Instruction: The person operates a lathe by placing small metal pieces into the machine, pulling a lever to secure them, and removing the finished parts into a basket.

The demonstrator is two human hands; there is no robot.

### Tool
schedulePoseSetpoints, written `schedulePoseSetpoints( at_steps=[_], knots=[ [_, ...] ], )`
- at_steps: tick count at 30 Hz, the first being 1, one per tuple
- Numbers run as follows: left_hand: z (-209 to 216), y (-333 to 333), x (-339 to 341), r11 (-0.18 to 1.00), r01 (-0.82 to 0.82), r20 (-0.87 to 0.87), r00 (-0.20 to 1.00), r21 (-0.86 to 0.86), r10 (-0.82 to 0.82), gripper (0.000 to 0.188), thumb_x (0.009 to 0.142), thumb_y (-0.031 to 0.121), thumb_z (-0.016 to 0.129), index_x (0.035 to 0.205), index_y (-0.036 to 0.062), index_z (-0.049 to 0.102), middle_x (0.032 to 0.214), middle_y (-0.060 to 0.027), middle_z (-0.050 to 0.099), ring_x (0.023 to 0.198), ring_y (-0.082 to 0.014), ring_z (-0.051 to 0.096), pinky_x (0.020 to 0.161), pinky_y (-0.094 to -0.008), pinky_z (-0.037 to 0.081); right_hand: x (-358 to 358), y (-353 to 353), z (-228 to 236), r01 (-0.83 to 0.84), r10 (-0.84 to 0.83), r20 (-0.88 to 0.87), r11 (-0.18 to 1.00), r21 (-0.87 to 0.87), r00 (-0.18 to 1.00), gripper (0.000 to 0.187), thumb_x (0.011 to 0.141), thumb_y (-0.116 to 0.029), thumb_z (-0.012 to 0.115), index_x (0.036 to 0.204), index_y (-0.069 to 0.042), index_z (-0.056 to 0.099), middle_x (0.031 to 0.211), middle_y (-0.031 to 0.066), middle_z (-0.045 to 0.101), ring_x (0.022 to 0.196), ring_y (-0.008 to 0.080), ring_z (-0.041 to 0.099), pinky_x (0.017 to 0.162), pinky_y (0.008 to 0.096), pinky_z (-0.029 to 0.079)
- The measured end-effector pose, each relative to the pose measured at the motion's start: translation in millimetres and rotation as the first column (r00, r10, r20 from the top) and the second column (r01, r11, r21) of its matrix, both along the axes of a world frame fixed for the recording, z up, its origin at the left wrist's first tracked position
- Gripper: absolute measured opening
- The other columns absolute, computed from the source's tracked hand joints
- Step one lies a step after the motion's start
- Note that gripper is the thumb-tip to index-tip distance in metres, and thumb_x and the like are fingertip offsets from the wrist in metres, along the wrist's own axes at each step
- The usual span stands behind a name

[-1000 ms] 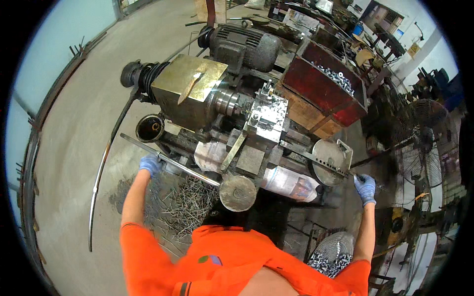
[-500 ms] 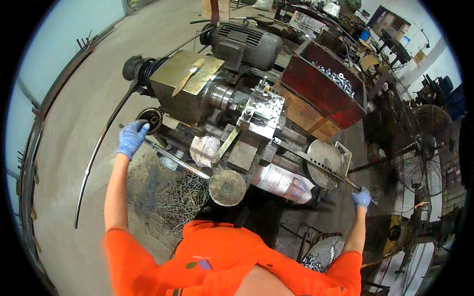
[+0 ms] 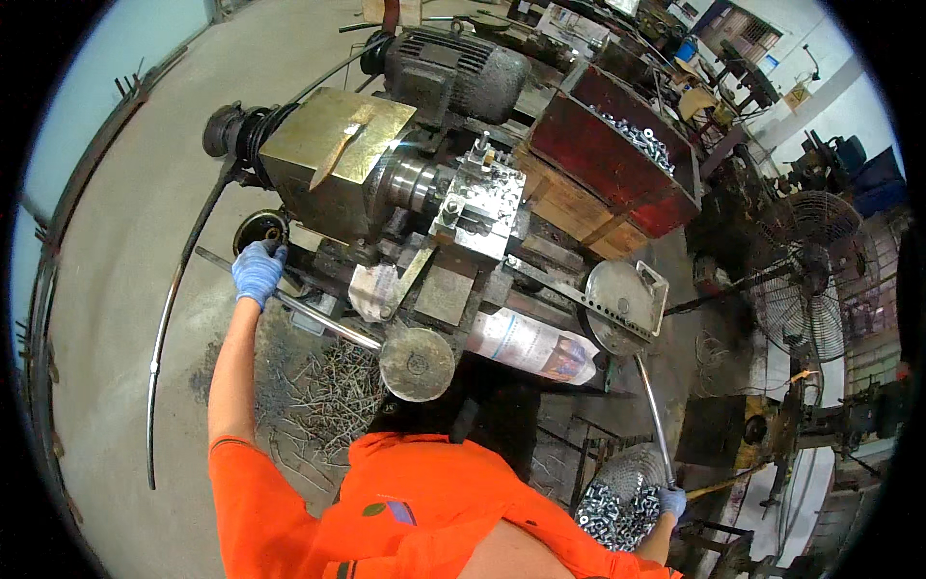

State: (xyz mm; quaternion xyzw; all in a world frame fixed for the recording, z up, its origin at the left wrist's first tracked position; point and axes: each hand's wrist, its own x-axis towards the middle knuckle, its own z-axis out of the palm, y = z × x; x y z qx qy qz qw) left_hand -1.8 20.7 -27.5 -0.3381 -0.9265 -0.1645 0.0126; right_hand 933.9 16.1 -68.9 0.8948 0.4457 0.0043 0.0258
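Note:
A small lathe-like machine stands in front of me, with a bright metal chuck (image 3: 413,183) and a shiny cross slide (image 3: 495,201) strewn with metal bits. My left hand (image 3: 258,274), in a blue glove, is closed around a steel bar (image 3: 328,323) that runs to a round metal disc (image 3: 417,365). Low on the right, my gloved right hand (image 3: 672,502) grips the end of a long lever (image 3: 655,415) slanting down from the machine's right end. A basket (image 3: 641,467) of small metal nut-like parts sits beside that hand.
A red bin (image 3: 603,159) of metal parts rests on a wooden crate (image 3: 584,207) behind the machine. A motor (image 3: 458,72) stands at the back, a caged fan (image 3: 810,270) at right. Metal shavings (image 3: 338,391) cover floor at left; a hanging cable (image 3: 174,299) ends there.
My right hand has swung the lever down and toward me, from pointing right to slanting beside the basket. My left hand stays on the bar. The whole view has shifted slightly.

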Motion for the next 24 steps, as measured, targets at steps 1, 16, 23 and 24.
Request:
schedulePoseSetpoints(
  at_steps=[1, 16, 23, 24],
  knots=[
    [-5.2, -1.3, -2.4, 1.0, -0.025, -0.01, 1.0, 0.017, 0.025, 0.031, 0.079, 0.038, 0.06, 0.094, 0.0119, 0.069, 0.091, -0.0142, 0.065, 0.086, -0.0311, 0.062, 0.076, -0.0399, 0.048, -6.9, -0.4, -0.6, 0.088, -0.088, -0.021, 0.996, 0.006, 0.996, 0.035, 0.06, -0.028, 0.067, 0.084, -0.002, 0.067, 0.089, 0.0236, 0.064, 0.09, 0.0368, 0.061, 0.081, 0.0403, 0.048],
    [-4.3, -1.0, -6.4, 0.999, -0.026, -0.038, 0.999, -0.023, 0.025, 0.031, 0.079, 0.04, 0.06, 0.092, 0.0131, 0.069, 0.09, -0.0133, 0.066, 0.086, -0.03, 0.062, 0.076, -0.0404, 0.048, -12.9, -14.3, -8.7, 0.126, -0.124, 0.04, 0.991, -0.036, 0.991, 0.037, 0.063, -0.029, 0.066, 0.089, -0.001, 0.066, 0.094, 0.0232, 0.063, 0.09, 0.0372, 0.061, 0.08, 0.0413, 0.048],
    [-0.8, -3.4, -3.6, 1.0, -0.005, -0.034, 0.999, -0.007, 0.005, 0.03, 0.079, 0.038, 0.059, 0.093, 0.0137, 0.069, 0.09, -0.0129, 0.065, 0.085, -0.0303, 0.062, 0.076, -0.0406, 0.048, -30.3, -16.0, -1.7, 0.102, -0.1, 0.054, 0.994, -0.028, 0.994, 0.034, 0.068, -0.03, 0.061, 0.083, 0.0, 0.067, 0.089, 0.0249, 0.063, 0.088, 0.0382, 0.061, 0.08, 0.043, 0.048],
    [1.1, -3.7, -2.6, 1.0, -0.004, -0.028, 1.0, -0.009, 0.004, 0.03, 0.079, 0.039, 0.059, 0.093, 0.0136, 0.069, 0.09, -0.013, 0.065, 0.086, -0.0303, 0.062, 0.076, -0.0406, 0.048, -35.0, -16.3, 1.8, 0.1, -0.098, 0.056, 0.994, -0.032, 0.994, 0.034, 0.068, -0.03, 0.06, 0.084, -0.001, 0.067, 0.089, 0.0251, 0.063, 0.088, 0.0383, 0.061, 0.08, 0.0432, 0.048]
  ],
)
